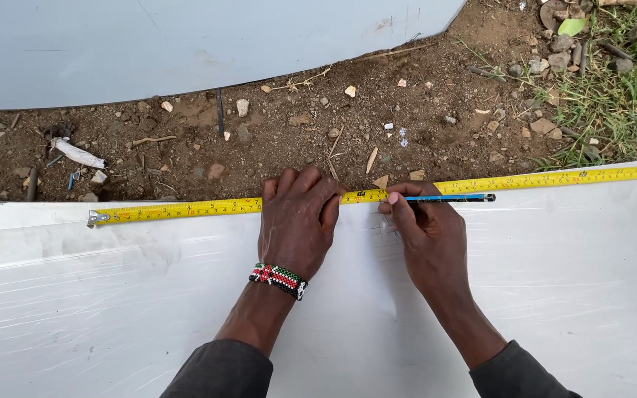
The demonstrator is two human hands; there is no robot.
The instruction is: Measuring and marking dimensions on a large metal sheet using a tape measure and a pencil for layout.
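A yellow tape measure [186, 210] lies stretched along the far edge of a white metal sheet [82, 309], its metal hook at the left end. My left hand [296, 221], with a beaded bracelet on the wrist, presses flat on the tape near its middle. Just to the right, my right hand [425, 236] grips a blue pencil [455, 198] that lies sideways along the tape, with the thumb on the tape's edge.
Bare brown soil [296, 133] with pebbles, twigs and scraps runs beyond the sheet. A second pale sheet [149, 44] covers the top left. Grass and stones [613, 96] fill the top right corner.
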